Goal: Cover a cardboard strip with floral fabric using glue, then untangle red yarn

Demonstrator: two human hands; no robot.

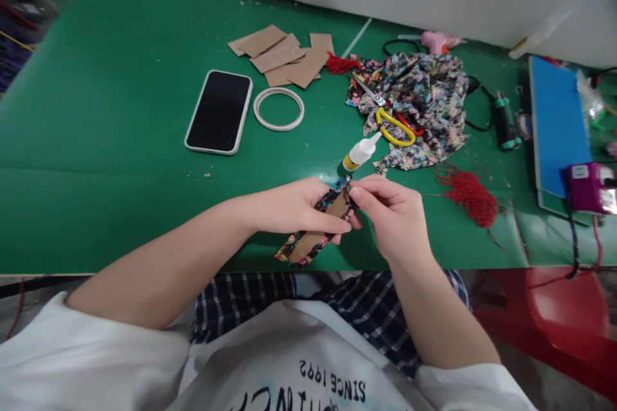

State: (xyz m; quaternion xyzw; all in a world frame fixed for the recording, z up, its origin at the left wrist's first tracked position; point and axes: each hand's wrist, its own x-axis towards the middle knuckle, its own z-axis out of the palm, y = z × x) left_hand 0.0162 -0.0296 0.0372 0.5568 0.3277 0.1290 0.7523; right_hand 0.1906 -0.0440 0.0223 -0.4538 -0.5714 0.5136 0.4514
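White shirt point(270, 366) lies behind my left fingers point(328, 223), which clasp a cardboard strip point(307, 244). Right fingers point(365, 201) pinch its floral fabric edging point(285, 248).

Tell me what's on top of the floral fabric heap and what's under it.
Scissors lie on the floral fabric heap; a red tassel lies at its far left edge. Black cable shows at its right. Anything between it and the green table is covered.

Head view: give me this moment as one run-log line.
left hand: gripping cloth-edged cardboard strip | right hand: pinching strip's far end | white nozzle bottle: just beyond strip | scissors: on floral cloth
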